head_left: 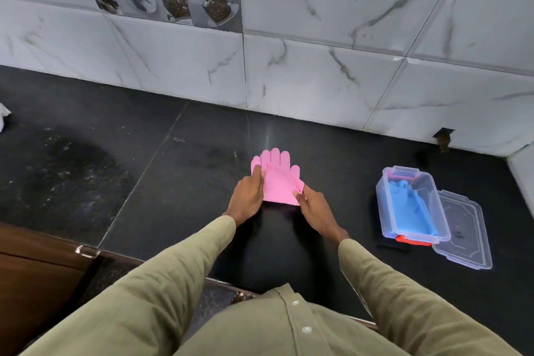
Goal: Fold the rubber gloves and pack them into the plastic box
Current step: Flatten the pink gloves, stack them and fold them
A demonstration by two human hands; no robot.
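Smooth, matte pink rubber gloves (pixel 278 182), folded over with the cuff end brought up across the palm, lying flat on a glossy black stone desk (pixel 144 153); five rounded fingertips fanning out beyond both grips, toward the marbled white wall tiles (pixel 318 66). Left hand (pixel 248 196) on the gloves' left edge, fingers curled over that edge with the thumb on top, grasping the rubber. Right hand (pixel 313 206) at the lower right corner of the fold, thumb and forefinger pinching the doubled rubber there. Folded flap curved along its upper edge, with a thin raised cuff rim running diagonally. Well to the right of the right hand, a clear rectangular plastic box (pixel 387 211) with orange-red clasps at both ends, open, holding crumpled blue gloves (pixel 416 211). Just beyond the box on the far right, touching it, a transparent lid (pixel 468 240) lying flat on the desk. Olive sleeves (pixel 173 274) covering both forearms.
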